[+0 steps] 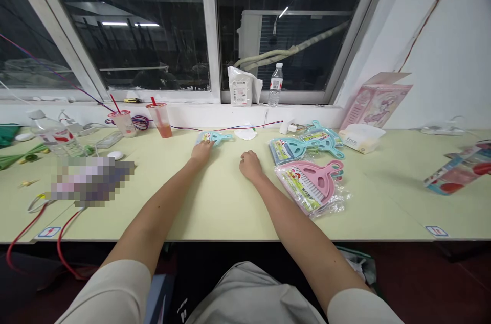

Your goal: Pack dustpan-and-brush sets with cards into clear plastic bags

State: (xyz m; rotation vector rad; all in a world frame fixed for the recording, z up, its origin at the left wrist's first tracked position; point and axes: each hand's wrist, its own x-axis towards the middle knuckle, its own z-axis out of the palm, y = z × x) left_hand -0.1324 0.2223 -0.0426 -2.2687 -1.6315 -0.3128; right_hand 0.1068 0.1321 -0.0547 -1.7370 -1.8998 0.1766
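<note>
My left hand (201,153) lies on a small packaged blue dustpan and brush set (215,137) towards the back of the table, its fingers bent over the near left part. The set's handle points right. My right hand (251,165) rests on the tabletop to the right, fingers curled in, with nothing visible in it. Beside it on the right are wrapped pink dustpan sets (316,183), overlapping in their plastic bags. Behind those lie several blue dustpan sets (293,149), partly on top of one another.
Two drink cups, one holding orange liquid (164,127), stand at the back left near a large water bottle (57,135). A tissue pack (361,137) and a pink box (378,99) sit at the back right. Another bottle (275,86) is on the window ledge. Red cables (63,232) hang over the left edge.
</note>
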